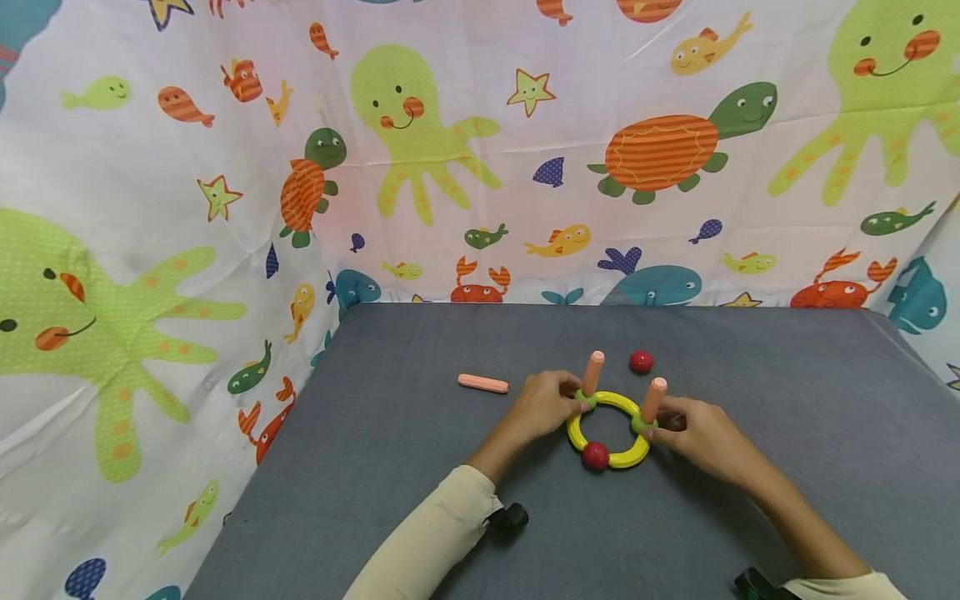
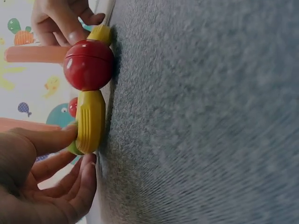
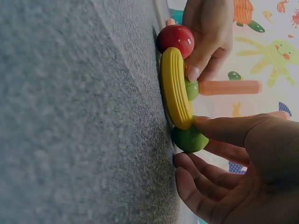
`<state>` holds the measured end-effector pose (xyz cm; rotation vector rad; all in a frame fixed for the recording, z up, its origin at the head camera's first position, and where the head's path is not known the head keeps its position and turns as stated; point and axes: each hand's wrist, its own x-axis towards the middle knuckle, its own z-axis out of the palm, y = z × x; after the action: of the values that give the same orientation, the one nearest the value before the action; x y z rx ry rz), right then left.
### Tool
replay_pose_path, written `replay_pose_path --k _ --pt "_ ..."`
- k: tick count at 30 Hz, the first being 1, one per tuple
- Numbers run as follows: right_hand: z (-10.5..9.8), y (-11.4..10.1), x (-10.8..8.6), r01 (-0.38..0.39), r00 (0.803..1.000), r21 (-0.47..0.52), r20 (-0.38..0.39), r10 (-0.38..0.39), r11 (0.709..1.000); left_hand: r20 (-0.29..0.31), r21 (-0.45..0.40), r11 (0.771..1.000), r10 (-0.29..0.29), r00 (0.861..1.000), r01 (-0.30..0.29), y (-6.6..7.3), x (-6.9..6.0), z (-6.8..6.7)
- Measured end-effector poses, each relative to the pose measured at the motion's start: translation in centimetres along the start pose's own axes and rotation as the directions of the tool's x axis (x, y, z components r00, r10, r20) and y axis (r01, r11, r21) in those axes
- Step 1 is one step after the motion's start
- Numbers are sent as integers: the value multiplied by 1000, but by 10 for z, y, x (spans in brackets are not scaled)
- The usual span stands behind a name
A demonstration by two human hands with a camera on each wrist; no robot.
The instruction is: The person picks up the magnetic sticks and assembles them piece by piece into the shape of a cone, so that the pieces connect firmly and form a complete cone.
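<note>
A yellow ring (image 1: 619, 402) of curved pieces joined by balls lies flat on the grey table. My left hand (image 1: 546, 402) pinches the green ball (image 1: 587, 401) on its left side. On the right side, the other green ball (image 3: 190, 140) is between the thumb and fingers of my right hand (image 1: 701, 437). Pink sticks stand upright from both green balls, a left stick (image 1: 593, 373) and a right stick (image 1: 654, 400). A red ball (image 1: 596, 456) sits in the ring's near side. In the left wrist view, the fingers partly hide the left green ball.
Behind the ring lies a loose red ball (image 1: 641, 362). A third pink stick (image 1: 483, 383) lies flat to the left of my left hand. A curtain (image 1: 480, 150) printed with sea animals hangs along the back and left edges of the grey table (image 1: 360, 467).
</note>
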<state>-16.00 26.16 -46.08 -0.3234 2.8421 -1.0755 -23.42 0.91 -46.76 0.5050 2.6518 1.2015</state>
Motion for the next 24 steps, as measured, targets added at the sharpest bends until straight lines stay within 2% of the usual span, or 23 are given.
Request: replay_pose_path --k 6,10,13,19,24 --pt "-2 -1 -6 1 999 -9 44 -1 1000 18 55 998 28 999 -29 6 6 2" --pt "-2 -2 -9 21 999 -8 39 -21 1000 -10 30 997 67 998 -66 8 10 5" --pt "-2 -3 -11 26 999 3 35 -26 1000 -19 10 997 70 997 -70 8 12 6" --pt "-4 -7 -12 -6 997 32 83 3 999 11 28 997 73 997 -73 10 16 10" --pt "-4 -9 -9 -1 990 42 139 -5 999 32 17 997 78 996 -79 11 21 12"
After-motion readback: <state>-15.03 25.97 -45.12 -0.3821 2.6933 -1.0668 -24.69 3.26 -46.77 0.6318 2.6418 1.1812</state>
